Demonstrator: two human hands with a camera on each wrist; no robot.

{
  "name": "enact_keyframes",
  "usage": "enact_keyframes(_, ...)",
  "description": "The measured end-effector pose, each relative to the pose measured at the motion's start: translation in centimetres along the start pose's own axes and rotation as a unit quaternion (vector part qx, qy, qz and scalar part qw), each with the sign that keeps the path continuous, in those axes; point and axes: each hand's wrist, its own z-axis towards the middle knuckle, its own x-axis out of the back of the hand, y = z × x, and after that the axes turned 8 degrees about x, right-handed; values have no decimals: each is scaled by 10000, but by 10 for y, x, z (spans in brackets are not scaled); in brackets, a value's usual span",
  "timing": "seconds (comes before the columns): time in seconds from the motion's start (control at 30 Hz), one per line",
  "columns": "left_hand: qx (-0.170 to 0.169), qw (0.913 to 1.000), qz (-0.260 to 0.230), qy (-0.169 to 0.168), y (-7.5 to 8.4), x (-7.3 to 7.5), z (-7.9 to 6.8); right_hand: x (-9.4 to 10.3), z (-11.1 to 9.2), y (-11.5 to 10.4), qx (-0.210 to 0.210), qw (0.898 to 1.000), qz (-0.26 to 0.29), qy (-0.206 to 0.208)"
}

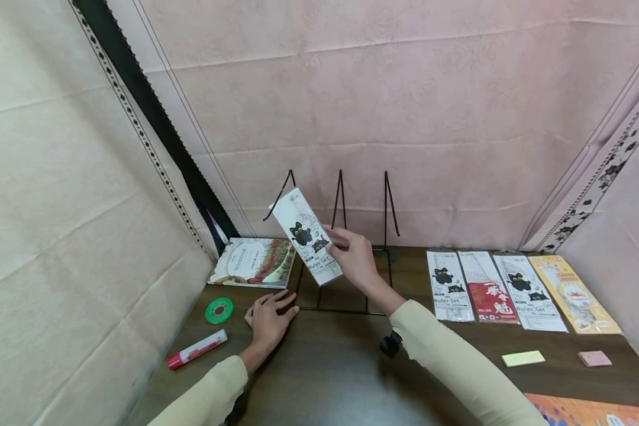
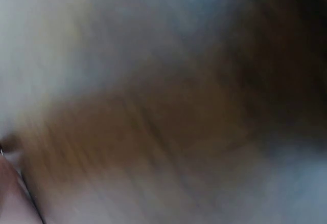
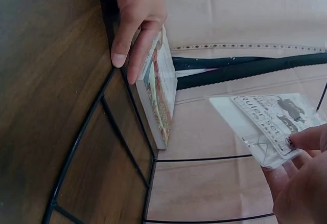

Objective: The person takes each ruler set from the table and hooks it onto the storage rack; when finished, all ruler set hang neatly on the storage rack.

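In the head view my right hand [image 1: 351,254] pinches a packaged ruler set [image 1: 306,236], white with black cats, between thumb and fingers. It is tilted, its upper end overlapping the left hook of a black wire display stand [image 1: 389,266]. The right wrist view shows the packet's clear plastic sleeve, with the thumb on its printed face. My left hand [image 1: 271,319] lies low on the table at the stand's front left corner. There, its extended thumb and finger touch the base wire, beside a book [image 1: 261,260]. The left wrist view is a brown and grey blur.
A green disc [image 1: 219,310] and a red-capped glue stick [image 1: 197,349] lie at the left. On the right are several packaged sets, including a yellow one [image 1: 575,293], a yellow-green sticky pad [image 1: 523,358], a pink block [image 1: 594,358] and an orange sheet [image 1: 591,411]. Cloth walls surround the table.
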Motion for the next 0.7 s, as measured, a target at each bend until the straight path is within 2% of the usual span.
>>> enact_keyframes(0.43, 66, 9999, -98, -93, 3, -1, 0, -8, 21, 23, -387, 9978, 485, 224)
enact_keyframes(0.7, 59, 9999, -90, 14, 3, 1, -1, -21, 31, 31, -663, 9932, 914, 296)
